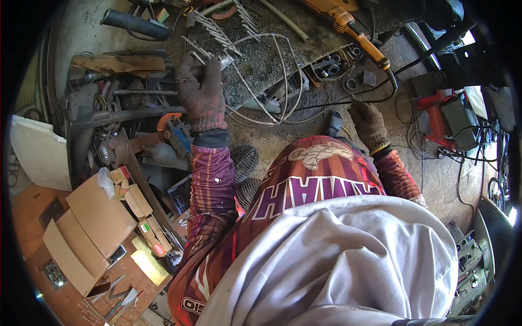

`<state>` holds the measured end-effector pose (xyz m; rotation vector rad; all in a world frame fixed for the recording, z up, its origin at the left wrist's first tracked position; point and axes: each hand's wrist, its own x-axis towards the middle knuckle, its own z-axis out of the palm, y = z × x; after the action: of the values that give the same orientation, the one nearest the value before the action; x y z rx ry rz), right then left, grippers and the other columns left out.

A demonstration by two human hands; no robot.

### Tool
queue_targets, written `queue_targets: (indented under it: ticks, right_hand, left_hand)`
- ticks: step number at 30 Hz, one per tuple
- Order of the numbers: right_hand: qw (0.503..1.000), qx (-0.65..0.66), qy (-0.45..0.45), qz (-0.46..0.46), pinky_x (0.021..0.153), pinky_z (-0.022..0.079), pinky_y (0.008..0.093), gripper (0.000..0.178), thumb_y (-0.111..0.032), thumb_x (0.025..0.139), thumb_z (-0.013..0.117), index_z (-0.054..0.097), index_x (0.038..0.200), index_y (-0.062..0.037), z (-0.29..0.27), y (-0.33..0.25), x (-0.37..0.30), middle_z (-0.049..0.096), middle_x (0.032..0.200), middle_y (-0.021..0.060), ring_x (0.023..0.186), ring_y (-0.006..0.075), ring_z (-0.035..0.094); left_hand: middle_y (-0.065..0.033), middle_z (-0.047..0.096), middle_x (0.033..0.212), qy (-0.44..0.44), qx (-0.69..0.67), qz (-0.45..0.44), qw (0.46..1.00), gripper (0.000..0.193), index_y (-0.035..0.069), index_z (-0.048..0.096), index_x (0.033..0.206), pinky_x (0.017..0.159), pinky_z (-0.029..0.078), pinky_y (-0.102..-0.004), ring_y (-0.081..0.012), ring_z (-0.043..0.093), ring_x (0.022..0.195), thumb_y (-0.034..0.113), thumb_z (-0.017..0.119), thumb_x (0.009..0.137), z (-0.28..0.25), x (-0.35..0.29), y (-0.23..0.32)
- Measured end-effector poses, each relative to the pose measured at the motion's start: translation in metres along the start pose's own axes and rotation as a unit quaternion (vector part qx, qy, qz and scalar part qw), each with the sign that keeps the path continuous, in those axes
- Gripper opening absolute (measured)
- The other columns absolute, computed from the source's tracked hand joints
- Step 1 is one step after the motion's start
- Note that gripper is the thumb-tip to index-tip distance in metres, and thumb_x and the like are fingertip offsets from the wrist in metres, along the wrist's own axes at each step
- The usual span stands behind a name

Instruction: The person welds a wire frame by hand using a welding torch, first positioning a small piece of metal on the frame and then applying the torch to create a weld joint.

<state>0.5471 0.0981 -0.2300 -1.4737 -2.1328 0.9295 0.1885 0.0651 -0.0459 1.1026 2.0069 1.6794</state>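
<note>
My left hand [201, 98], in a dark brown work glove, reaches to the workbench [250, 81]. Its fingers are closed at the end of a bent metal rod frame [284, 76], whose thin rods curve out to the right in loops. Beside the fingertips is a small shiny metal piece [225, 61]. Several short ribbed rods [215, 32] lie just beyond this hand. My right hand [368, 125], also gloved, hangs low to the right, away from the bench. Its fingers are drawn together; whether anything thin is in them is hidden.
An orange angle grinder [348, 24] lies at the far right of the bench, its cable trailing down. A red machine [437, 119] with loose cables stands on the floor at right. Open cardboard boxes [100, 212] sit at left. A grey pipe [135, 24] lies far left.
</note>
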Motion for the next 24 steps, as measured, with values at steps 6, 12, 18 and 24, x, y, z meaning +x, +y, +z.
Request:
queue_targets:
  ticks: [6, 12, 18, 24]
  right_hand:
    - [1.0, 0.006, -0.013, -0.009, 0.086, 0.052, 0.0453, 0.038, -0.027, 0.093, 0.063, 0.066, 0.124, -0.0057, -0.004, 0.002, 0.001, 0.069, 0.105, 0.0218, 0.102, 0.0386, 0.066]
    - [0.999, 0.01, -0.02, -0.028, 0.084, 0.052, 0.0454, 0.038, -0.027, 0.093, 0.064, 0.066, 0.122, -0.0037, -0.011, -0.002, -0.001, 0.07, 0.102, 0.0221, 0.099, 0.0387, 0.067]
    - [0.982, 0.177, -0.063, -0.002, 0.077, 0.055, 0.0382, 0.034, -0.019, 0.093, 0.065, 0.065, 0.121, 0.0001, -0.029, -0.045, 0.001, 0.071, 0.096, 0.0185, 0.091, 0.0281, 0.07]
    - [0.924, 0.339, -0.166, -0.062, 0.073, 0.056, 0.0323, 0.029, -0.007, 0.093, 0.064, 0.065, 0.121, 0.0022, -0.057, -0.143, 0.007, 0.07, 0.09, 0.0121, 0.083, 0.0161, 0.068]
  left_hand:
    - [-0.0078, 0.069, 0.085, -0.039, 0.0, 0.013, 0.999, 0.025, -0.003, 0.061, 0.111, 0.058, 0.05, -0.025, -0.0103, 0.064, 0.065, 0.013, 0.065, 0.093, -0.001, 0.019, -0.011]
    - [-0.0043, 0.066, 0.08, -0.054, -0.025, -0.018, 0.998, 0.029, -0.004, 0.059, 0.117, 0.059, 0.05, -0.0244, -0.0096, 0.061, 0.066, 0.012, 0.063, 0.093, -0.01, 0.008, 0.014]
    - [-0.0042, 0.063, 0.081, -0.05, -0.088, -0.098, 0.99, 0.039, 0.0, 0.052, 0.13, 0.059, 0.05, -0.0255, -0.0121, 0.062, 0.07, 0.007, 0.059, 0.093, -0.018, -0.058, 0.029]
    - [-0.0071, 0.066, 0.088, -0.193, -0.099, -0.117, 0.969, 0.041, 0.001, 0.049, 0.136, 0.066, 0.053, -0.0298, -0.0132, 0.063, 0.073, 0.004, 0.058, 0.096, -0.023, -0.122, 0.006]
